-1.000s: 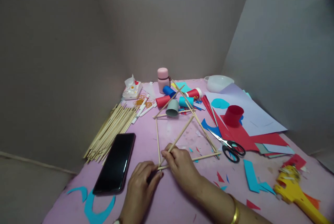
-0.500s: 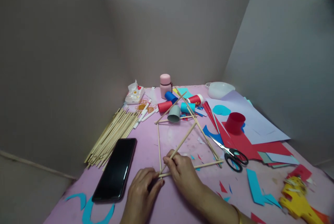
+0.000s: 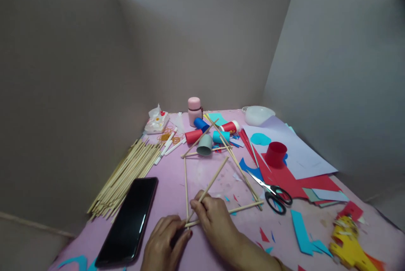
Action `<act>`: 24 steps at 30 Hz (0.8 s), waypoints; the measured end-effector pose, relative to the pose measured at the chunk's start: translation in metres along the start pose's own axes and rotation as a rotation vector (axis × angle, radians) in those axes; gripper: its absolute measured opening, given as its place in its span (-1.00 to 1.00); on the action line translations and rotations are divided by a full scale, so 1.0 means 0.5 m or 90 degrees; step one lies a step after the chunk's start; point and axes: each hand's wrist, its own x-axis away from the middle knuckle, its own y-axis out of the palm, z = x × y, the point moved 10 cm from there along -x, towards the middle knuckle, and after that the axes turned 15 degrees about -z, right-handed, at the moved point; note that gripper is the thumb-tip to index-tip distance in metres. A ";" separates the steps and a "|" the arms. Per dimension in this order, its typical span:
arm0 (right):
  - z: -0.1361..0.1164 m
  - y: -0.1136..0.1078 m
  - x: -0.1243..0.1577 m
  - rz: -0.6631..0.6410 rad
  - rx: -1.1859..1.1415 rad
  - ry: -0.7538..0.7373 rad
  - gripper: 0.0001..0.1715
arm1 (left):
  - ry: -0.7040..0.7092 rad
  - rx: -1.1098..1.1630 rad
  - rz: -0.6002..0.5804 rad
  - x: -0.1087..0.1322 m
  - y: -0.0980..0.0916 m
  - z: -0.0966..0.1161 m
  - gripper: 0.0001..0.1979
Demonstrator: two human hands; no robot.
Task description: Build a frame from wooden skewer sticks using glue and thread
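Observation:
A frame of thin wooden sticks [image 3: 185, 186] stands on the pink table in front of me. My left hand [image 3: 166, 237] pinches its near left corner, where several sticks meet. My right hand [image 3: 213, 216] grips a slanting wooden stick [image 3: 217, 173] close to its lower end, which meets that same corner. The front stick [image 3: 247, 207] runs from this corner to the right, passing partly behind my right hand. Longer sticks lean up from the near right corner, and a shorter one slants up at the back. What binds the corner is hidden by my fingers.
Left are a black phone [image 3: 128, 220] and a pile of sticks [image 3: 126, 178]. Scissors [image 3: 270, 191], red paper [image 3: 294, 185], a red paper tube [image 3: 276, 154] and a yellow glue gun [image 3: 346, 237] lie right. Behind the frame are coloured tubes [image 3: 193, 137] and a pink flask [image 3: 194, 111].
The camera view has tilted up slightly and shifted, so the things appear lower and mostly further left. Both hands keep their hold at the same corner; the frame looks unchanged.

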 end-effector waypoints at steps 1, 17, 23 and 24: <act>-0.001 0.000 -0.001 0.000 0.004 0.000 -0.69 | 0.006 -0.004 0.001 0.000 0.001 -0.002 -0.88; 0.004 0.004 0.001 -0.014 -0.004 0.010 -0.69 | -0.019 0.007 -0.018 0.003 0.006 -0.003 -0.89; 0.007 0.005 -0.001 -0.020 -0.020 0.008 -0.67 | -0.032 0.024 -0.033 0.005 0.010 -0.006 -0.91; 0.008 0.005 -0.001 -0.019 -0.022 0.008 -0.66 | -0.029 0.026 -0.032 0.005 0.010 -0.005 -0.92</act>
